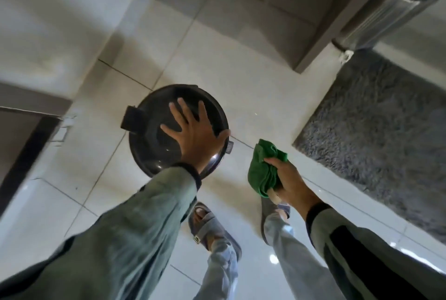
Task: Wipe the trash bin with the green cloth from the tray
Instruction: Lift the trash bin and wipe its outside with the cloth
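Note:
A round, dark, shiny trash bin [154, 118] with a closed lid and a black pedal at its left stands on the pale tiled floor. My left hand [193, 130] lies flat on the lid with its fingers spread. My right hand [287, 179] hangs to the right of the bin, apart from it, and grips a bunched green cloth [263, 169]. The tray is not in view.
A grey shaggy rug [376, 126] covers the floor at the right. A grey block of furniture [265, 10] stands behind the bin, with a ribbed silver appliance [386, 10] at the upper right. A dark door frame [29, 145] is at the left. My sandalled feet [210, 225] stand just below the bin.

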